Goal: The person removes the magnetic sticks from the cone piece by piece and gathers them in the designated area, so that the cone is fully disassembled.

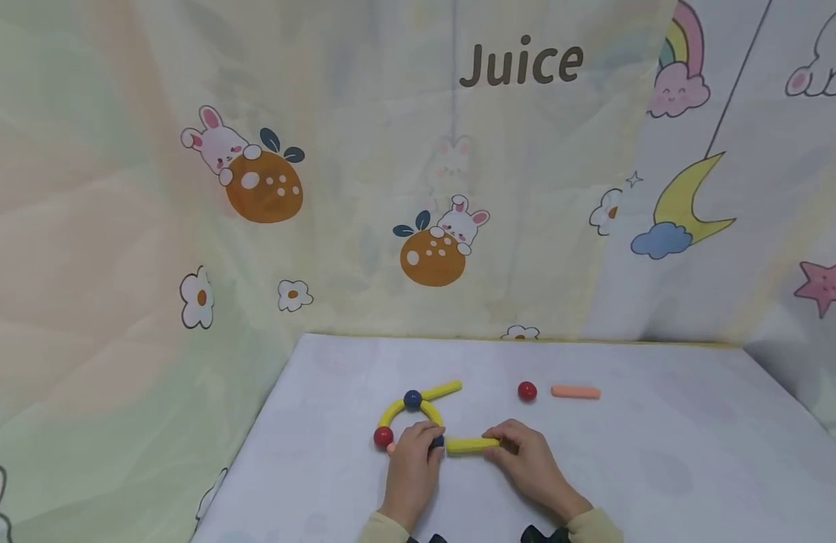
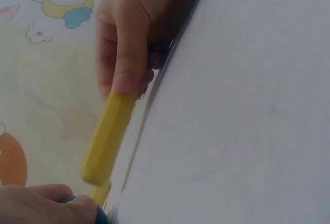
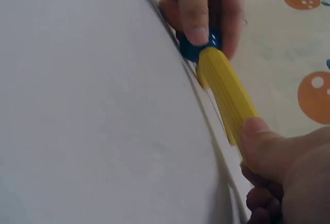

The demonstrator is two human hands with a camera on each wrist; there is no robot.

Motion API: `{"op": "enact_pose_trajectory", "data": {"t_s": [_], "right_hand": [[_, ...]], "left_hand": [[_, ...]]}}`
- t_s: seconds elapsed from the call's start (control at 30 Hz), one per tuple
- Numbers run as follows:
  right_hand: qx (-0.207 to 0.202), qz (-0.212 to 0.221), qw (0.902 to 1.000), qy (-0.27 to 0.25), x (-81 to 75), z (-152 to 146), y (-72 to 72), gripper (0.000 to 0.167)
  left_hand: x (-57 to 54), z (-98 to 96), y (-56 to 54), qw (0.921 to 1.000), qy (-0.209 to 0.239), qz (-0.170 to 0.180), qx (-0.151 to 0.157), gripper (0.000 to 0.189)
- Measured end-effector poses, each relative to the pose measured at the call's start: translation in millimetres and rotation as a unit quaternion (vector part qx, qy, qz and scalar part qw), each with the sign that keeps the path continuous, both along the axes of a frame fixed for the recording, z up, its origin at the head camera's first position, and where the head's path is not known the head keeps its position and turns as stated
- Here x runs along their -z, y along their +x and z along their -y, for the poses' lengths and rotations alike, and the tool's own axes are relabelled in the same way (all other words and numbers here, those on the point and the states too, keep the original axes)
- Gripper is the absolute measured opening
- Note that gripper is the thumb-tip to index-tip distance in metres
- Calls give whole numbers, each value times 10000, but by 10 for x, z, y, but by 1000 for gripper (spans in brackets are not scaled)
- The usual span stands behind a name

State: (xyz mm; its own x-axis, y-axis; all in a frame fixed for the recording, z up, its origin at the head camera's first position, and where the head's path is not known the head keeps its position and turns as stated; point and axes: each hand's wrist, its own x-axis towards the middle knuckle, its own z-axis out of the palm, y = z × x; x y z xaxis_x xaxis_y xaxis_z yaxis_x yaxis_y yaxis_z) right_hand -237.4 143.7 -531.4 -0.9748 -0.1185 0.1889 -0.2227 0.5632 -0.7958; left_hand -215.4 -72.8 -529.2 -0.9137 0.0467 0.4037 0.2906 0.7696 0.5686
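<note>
My left hand (image 1: 412, 469) pinches a blue ball (image 3: 200, 48) at the near right of a small joined shape. In the right wrist view, thumb and fingers cover part of that ball. My right hand (image 1: 534, 466) grips the outer end of a straight yellow stick (image 1: 468, 446). The stick's other end is at the blue ball; whether they touch I cannot tell. Two curved yellow sticks (image 1: 390, 412) meet at another blue ball (image 1: 412, 400), from which a straight yellow stick (image 1: 443, 390) points right. A red ball (image 1: 383, 437) joins the left curve, and an orange piece (image 1: 390, 449) is mostly hidden by my left hand.
Farther back on the white table (image 1: 662, 437) lie a loose red ball (image 1: 527, 391) and a salmon-orange stick (image 1: 576, 392). A printed curtain (image 1: 350, 249) hangs behind the table's back edge. Dark objects (image 1: 545, 535) show at the bottom near my wrists.
</note>
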Motion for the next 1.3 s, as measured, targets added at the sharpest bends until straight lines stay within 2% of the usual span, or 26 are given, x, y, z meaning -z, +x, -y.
{"op": "enact_pose_trajectory", "data": {"t_s": [0.17, 0.27, 0.43, 0.83, 1.07, 1.2, 1.3], "right_hand": [[246, 279, 9993, 70, -84, -184, -52, 23], [341, 343, 9988, 106, -130, -357, -71, 24], [495, 112, 9974, 509, -152, -714, -111, 24], [1156, -186, 9853, 1242, -104, -1491, -172, 33], [1004, -6, 9853, 1384, -132, -1636, -257, 35], [1018, 104, 9831, 1520, -124, -1642, -324, 37], [1111, 12, 9798, 1663, -115, -1638, -342, 35]], "left_hand": [[-18, 36, -20, 9996, 152, -49, -214, 30], [-13, 39, -33, 9995, 196, -31, -227, 26], [-10, 35, -45, 9990, 351, 17, -259, 23], [3, 1, -44, 9976, 391, 265, -503, 20], [-11, -12, -38, 9972, 399, 313, -552, 20], [-21, -15, -35, 9972, 367, 308, -580, 20], [-21, -18, -36, 9973, 370, 289, -573, 20]]}}
